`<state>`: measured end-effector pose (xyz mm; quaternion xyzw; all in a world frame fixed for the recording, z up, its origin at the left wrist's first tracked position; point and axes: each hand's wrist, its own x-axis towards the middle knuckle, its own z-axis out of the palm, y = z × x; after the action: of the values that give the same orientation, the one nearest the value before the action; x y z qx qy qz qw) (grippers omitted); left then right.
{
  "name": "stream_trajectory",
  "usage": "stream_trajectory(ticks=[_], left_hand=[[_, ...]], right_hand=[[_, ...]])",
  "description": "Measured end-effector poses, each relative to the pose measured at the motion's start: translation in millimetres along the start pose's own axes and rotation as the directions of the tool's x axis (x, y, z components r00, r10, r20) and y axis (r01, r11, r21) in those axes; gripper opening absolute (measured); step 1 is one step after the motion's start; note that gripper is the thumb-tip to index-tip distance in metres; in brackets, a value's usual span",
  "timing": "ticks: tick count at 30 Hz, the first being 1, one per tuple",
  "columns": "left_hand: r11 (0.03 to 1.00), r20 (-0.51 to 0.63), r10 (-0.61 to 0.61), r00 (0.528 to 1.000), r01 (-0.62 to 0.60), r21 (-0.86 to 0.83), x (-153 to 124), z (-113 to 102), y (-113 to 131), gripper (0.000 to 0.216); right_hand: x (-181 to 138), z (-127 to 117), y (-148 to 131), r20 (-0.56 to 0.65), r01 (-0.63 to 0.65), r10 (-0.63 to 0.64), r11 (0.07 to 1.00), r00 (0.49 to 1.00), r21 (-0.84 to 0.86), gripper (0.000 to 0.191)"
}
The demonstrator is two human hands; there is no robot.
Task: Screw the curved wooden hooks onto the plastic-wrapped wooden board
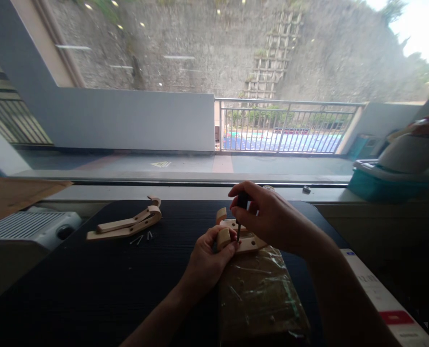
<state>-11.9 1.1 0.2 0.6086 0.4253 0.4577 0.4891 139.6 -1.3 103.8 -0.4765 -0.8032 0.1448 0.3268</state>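
Note:
My left hand [210, 258] is closed round a small curved wooden piece [223, 237] and pins it on a flat wooden part [249, 243]. My right hand [268, 217] grips a black-handled screwdriver [240, 212] upright, its thin shaft pointing down onto the wooden parts between my hands. Another curved wooden bit [221, 214] sticks up just behind them. All this rests at the far end of a clear plastic bag [259, 294] with brown wooden sheets inside.
An assembled set of wooden strips [127, 224] lies on the black mat [91, 289] at left, with loose screws [140, 238] beside it. A grey ribbed appliance [30, 229] stands far left. A white box [387, 303] lies at right, a teal container [383, 185] behind it.

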Motion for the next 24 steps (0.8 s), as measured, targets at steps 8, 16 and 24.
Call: stream_trajectory(ticks=[8,16,24], left_hand=[[1.0,-0.008,-0.01,1.0,0.01,-0.013,-0.3,2.0,-2.6,0.016],[1.0,-0.017,0.022,1.0,-0.022,0.002,0.7,0.6,-7.9,0.015],[0.998,-0.017,0.064,0.998,-0.064,0.024,2.4,-0.2,-5.8,0.016]], right_hand=[[3.1,3.5,2.9,0.0,-0.05,0.05,0.999,0.999,-0.002,0.014],[1.7,-9.5,4.7,0.039,-0.078,0.083,0.99,0.996,-0.115,0.024],[10.4,-42.9,-12.7,0.354,0.115,0.021,0.927,0.935,-0.357,0.012]])
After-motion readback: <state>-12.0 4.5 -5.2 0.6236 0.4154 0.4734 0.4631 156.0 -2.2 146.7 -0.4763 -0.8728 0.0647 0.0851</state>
